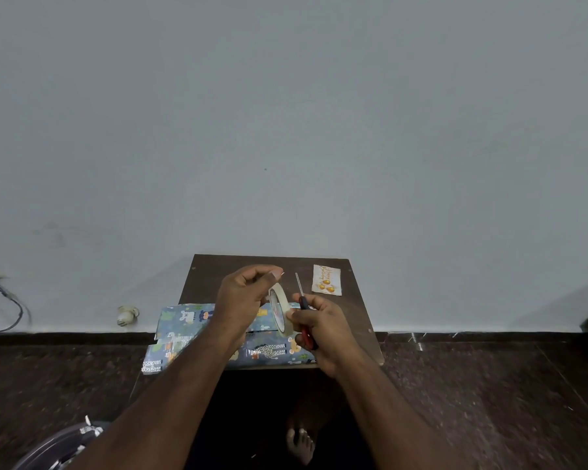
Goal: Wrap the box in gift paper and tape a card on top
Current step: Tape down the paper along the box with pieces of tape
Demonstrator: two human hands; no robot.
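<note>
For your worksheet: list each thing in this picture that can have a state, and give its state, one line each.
left hand: raised, fingers curled, pinching what seems to be the tape's free end.
right hand: holding the tape roll and the scissors together.
tape roll: upright, lifted off the table.
scissors: held, blades closed, pointing away.
gift paper: on the table, folded round the box, partly hidden.
card: flat on the table, not yet attached.

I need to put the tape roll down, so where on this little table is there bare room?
Bare wood shows on the table along its far edge, left of the card, and down its right edge below the card. The near and left parts are crowded: the wrapped box and gift paper cover them.
</note>
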